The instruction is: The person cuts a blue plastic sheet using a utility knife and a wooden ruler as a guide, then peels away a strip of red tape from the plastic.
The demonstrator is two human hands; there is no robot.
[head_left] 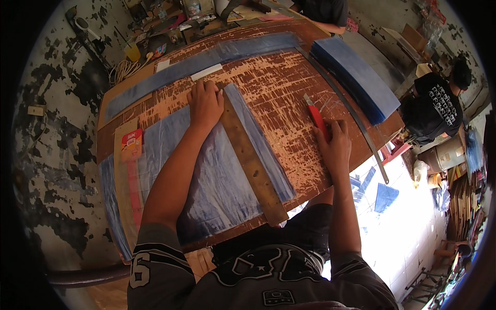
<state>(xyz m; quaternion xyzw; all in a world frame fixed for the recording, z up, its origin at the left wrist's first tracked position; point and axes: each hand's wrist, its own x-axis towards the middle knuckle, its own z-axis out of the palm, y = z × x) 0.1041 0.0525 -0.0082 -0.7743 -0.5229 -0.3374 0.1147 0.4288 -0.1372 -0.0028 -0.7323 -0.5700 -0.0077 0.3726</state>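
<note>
- Steadying a brown straightedge [253, 160] over blue sheets [217, 175] on the worktop [299, 165], with its long axis slanting from far left to near right, down to the front edge.
- Touching its far end with bent fingers of the left hand [206, 103]; cannot tell whether pinching or only pressing.
- Gripping a red cutter [319, 124] in closed fingers of the right hand [336, 142], right of the sheets and apart from them, tip aimed far and slightly left.
- Apparently lining up, not yet cutting; probably calling for cutter brought to straightedge, under firm pressure.
- Farther right, past a narrow dark strip [351, 108], a blue stack [356, 77].
</note>
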